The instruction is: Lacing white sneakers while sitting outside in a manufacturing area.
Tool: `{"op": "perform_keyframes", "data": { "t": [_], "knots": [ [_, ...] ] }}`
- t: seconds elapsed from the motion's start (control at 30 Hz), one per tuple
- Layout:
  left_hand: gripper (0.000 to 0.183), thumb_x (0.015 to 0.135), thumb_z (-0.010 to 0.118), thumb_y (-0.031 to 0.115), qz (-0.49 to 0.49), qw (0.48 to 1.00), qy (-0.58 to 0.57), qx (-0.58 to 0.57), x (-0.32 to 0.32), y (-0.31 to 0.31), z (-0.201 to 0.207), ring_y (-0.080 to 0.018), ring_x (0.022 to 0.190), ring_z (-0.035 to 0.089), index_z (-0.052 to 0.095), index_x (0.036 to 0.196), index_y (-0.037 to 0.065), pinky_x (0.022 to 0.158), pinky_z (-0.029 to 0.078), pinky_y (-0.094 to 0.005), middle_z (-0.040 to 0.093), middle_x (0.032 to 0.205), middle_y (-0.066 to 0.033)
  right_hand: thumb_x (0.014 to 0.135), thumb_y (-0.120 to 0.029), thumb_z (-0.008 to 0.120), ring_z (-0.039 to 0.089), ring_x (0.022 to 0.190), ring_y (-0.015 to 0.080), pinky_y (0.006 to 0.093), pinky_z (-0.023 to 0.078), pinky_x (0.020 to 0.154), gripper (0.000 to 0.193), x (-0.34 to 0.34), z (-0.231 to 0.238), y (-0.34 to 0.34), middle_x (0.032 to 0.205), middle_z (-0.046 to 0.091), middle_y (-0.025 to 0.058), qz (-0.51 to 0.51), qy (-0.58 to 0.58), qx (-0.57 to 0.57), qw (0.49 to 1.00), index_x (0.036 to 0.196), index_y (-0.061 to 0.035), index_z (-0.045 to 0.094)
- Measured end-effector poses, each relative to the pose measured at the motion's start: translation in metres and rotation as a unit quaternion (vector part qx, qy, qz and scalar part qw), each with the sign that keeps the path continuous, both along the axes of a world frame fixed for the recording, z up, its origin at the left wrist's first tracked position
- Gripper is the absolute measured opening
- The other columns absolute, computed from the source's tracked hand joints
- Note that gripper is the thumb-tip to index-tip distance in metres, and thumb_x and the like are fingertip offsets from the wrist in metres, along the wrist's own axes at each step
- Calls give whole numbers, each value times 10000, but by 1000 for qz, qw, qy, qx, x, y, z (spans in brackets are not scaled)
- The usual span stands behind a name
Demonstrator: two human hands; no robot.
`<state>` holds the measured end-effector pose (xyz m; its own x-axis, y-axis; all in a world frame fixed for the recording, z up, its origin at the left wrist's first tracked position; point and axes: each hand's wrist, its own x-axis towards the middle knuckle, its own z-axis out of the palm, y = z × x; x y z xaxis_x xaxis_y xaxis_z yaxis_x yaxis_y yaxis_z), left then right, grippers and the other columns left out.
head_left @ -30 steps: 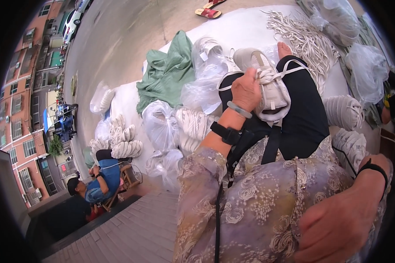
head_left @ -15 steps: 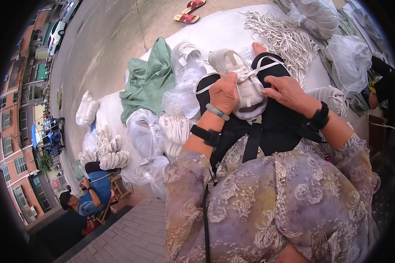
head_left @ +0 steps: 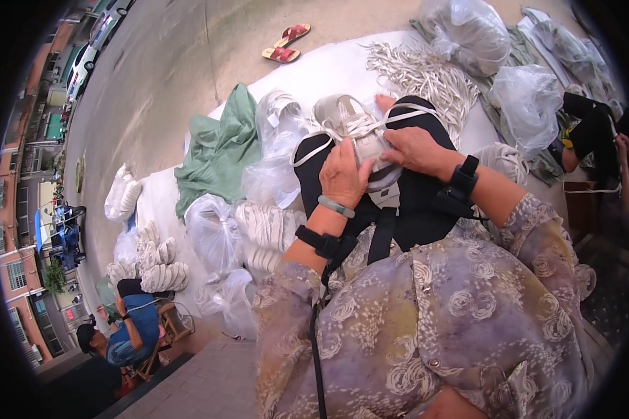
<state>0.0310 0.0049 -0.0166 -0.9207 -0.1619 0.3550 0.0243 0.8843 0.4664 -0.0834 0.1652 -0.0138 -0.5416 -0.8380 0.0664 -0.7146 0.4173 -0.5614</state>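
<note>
A beige and white sneaker rests between my black-trousered thighs, its toe pointing away from me. White shoelaces cross its front, and loose lengths loop out over both thighs. On the left side of the shoe's collar, my left hand is closed, with thumb and fingers against the upper. My right hand pinches the opposite side near the collar and top eyelets. Both hands partly hide the opening and the tongue of the sneaker.
A pile of loose white laces lies beyond my right knee on a white sheet. Left of me are a green cloth, clear plastic bags and bundled white shoe parts. Red sandals lie ahead. A seated person works at far left.
Both hands have shifted down along the sneaker to its collar. My left hand has turned from a fist at the laces to gripping the side. The whole view has shifted slightly.
</note>
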Motion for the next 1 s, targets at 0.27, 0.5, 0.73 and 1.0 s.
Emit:
{"op": "perform_keyframes", "data": {
  "t": [0.27, 0.5, 0.73, 1.0],
  "knots": [
    [280, 717, 546, 144, 102, 987, -126, 8, -10, -5, -4, -353, 755, 594, 472, 954, 16, 670, 486, -423, 572, 816, -187, 785, -330, 598, 590, 715, 364, 439, 454, 630, 307, -2, 6, -10, 703, 590, 185, 19, 22, 55, 998, 777, -31, 529],
    [292, 731, 476, 137, 106, 985, -102, 89, -7, -5, -13, -381, 802, 577, 519, 967, -28, 729, 462, -446, 586, 873, -218, 767, -337, 618, 580, 740, 345, 430, 444, 619, 319, 1, 8, 4, 747, 584, 144, -9, 1, 30, 1000, 835, -48, 503],
    [333, 734, 482, 103, 71, 980, -17, 187, 6, -10, -26, -358, 828, 588, 548, 1034, -27, 749, 468, -404, 599, 897, -204, 720, -164, 656, 563, 680, 275, 364, 442, 594, 219, 14, 18, -19, 753, 539, 89, 5, 34, -150, 988, 894, -56, 579],
    [258, 771, 493, 51, 33, 975, 32, 219, 1, -13, -25, -321, 812, 624, 583, 1004, -15, 726, 482, -343, 630, 872, -189, 714, -136, 591, 570, 715, 267, 381, 438, 604, 70, 10, 3, -57, 748, 532, 76, 68, 181, 13, 981, 743, -89, 547]
  ]
}}
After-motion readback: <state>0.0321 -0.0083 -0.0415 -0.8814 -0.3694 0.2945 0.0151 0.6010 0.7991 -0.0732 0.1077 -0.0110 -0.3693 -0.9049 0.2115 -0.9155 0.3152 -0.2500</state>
